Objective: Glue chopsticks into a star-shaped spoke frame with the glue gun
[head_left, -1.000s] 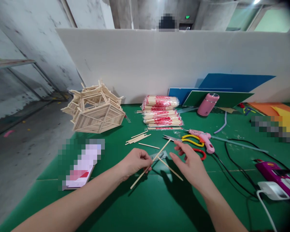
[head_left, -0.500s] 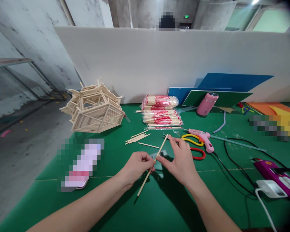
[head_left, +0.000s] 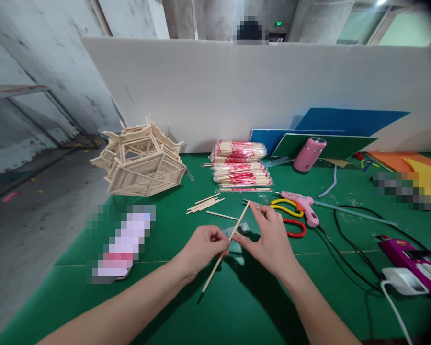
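Observation:
A thin wooden stick (head_left: 211,279) slants over the table, its far end up and to the right. Near its middle, my left hand (head_left: 206,245) pinches it between thumb and fingers. My right hand (head_left: 269,237) has its index fingertip at the far end and its thumb against the middle, close to the left fingertips. Beyond my hands lie several short cut sticks (head_left: 205,205) and one single short stick (head_left: 221,215). Scissors (head_left: 296,228) with red and yellow handles are partly hidden behind my right hand. A small clear piece (head_left: 243,228) shows on the table between my hands.
A stick-built model (head_left: 147,165) stands back left, above a phone (head_left: 124,244). Plastic-wrapped stick bundles (head_left: 241,173) lie at the back. To the right are a pink glue gun (head_left: 305,206), pink flask (head_left: 309,154), cables and a purple power strip (head_left: 405,258). A white board (head_left: 215,91) rises behind.
Both hands keep nearly the same hold on the stick. The whole view has shifted very slightly; nothing on the table has visibly moved.

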Motion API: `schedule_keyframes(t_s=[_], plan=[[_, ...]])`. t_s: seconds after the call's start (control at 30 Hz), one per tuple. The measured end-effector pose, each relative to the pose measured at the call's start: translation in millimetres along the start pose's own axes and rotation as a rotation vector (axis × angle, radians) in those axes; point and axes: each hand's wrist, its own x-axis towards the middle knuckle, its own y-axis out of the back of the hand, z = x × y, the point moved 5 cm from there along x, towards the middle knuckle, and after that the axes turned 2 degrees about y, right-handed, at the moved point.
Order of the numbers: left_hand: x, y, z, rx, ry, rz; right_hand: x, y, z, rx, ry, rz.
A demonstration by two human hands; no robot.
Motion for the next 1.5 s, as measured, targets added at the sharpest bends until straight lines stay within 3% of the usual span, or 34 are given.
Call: schedule_keyframes(t_s=[0.33, 1.5], plan=[[-1.8, -0.4, 3.1, 0.027, 0.003, -0.004, -0.8, 0.3, -1.1, -0.037, -0.008, -0.034], [0.4, 1.6, -0.3, -0.027, 0.022, -0.030, -1.6, -2.0, -5.1, -0.075, -0.002, 0.042]])
